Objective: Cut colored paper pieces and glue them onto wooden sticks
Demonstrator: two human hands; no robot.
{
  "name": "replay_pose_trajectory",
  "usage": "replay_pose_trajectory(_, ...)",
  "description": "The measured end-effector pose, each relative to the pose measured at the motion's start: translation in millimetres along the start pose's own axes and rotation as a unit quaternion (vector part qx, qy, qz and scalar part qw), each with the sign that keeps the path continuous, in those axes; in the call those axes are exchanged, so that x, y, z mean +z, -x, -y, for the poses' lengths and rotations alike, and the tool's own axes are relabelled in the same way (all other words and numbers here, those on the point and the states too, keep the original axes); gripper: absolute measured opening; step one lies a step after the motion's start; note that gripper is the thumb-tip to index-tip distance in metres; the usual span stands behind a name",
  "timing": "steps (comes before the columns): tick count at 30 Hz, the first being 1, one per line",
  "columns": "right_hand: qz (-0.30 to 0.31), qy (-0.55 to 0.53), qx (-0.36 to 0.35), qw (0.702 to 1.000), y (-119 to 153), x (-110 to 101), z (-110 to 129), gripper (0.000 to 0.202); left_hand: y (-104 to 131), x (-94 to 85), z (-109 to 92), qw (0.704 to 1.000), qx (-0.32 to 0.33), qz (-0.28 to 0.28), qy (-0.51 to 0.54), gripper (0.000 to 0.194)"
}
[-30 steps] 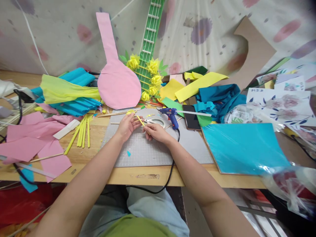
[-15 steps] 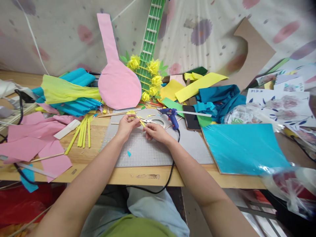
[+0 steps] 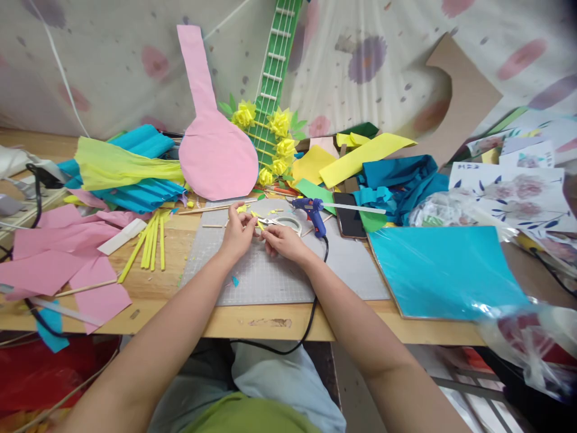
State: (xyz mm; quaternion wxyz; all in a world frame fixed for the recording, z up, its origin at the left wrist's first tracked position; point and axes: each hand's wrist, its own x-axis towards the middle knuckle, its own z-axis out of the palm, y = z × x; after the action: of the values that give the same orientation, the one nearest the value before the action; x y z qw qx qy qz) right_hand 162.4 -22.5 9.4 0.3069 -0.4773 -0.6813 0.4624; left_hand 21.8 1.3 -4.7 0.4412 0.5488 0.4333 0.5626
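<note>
Both hands meet over the upper part of the grey cutting mat [image 3: 279,282]. My left hand [image 3: 238,234] has its fingers pinched on a small yellow strip [image 3: 260,224]. The fingers of my right hand [image 3: 280,240] close on the same strip from the other side. White-handled scissors [image 3: 295,224] lie just behind the fingers, and small yellow scraps are scattered near them. To the right, a blue glue gun [image 3: 312,215] rests on its side with a white glue stick in its back end.
Yellow strips [image 3: 155,240] and pink paper [image 3: 49,246] lie at left. Behind stand a pink guitar-shaped cutout [image 3: 219,157] and a green guitar neck [image 3: 274,66] with yellow flowers. A phone [image 3: 350,215] and blue sheet [image 3: 446,270] lie right; the black cord crosses the mat.
My left hand has moved slightly right, closer to my right hand, and its fingers have bent more. My right hand has barely moved.
</note>
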Motion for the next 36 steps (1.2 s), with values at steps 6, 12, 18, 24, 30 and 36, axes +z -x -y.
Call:
replay_pose_trajectory(6, 0.020, -0.079, 0.026, 0.996, -1.5, 10.5, 8.3, 0.026, 4.2, 4.9, -8.5, 0.995, 0.065, -0.031, -0.062, 0.032)
replay_pose_trajectory(12, 0.032, -0.212, 0.034, 0.976, -0.7, 4.5, 8.7, 0.023, 4.6, 5.5, -8.6, 0.994, 0.066, -0.054, -0.065, 0.025)
replay_pose_trajectory(18, 0.003, -0.311, 0.022, 0.950, -0.2, -14.8, 0.9, 0.025, -10.4, -13.0, -5.7, 0.990, 0.027, -0.137, -0.005, 0.026)
replay_pose_trajectory(24, -0.006, -0.279, 0.051, 0.959, 0.8, -13.2, -2.1, 0.024, -20.9, -34.6, -9.4, 0.985, 0.006, -0.166, 0.036, 0.022)
replay_pose_trajectory(30, -0.003, -0.227, 0.063, 0.972, -0.2, -7.4, -2.2, 0.015, -19.9, -38.1, -12.9, 0.983, -0.021, -0.181, 0.038, 0.019)
replay_pose_trajectory(36, -0.028, -0.184, 0.058, 0.981, -1.7, -2.0, -4.3, 0.013, -18.6, -38.1, -14.3, 0.984, -0.046, -0.170, 0.028, 0.018)
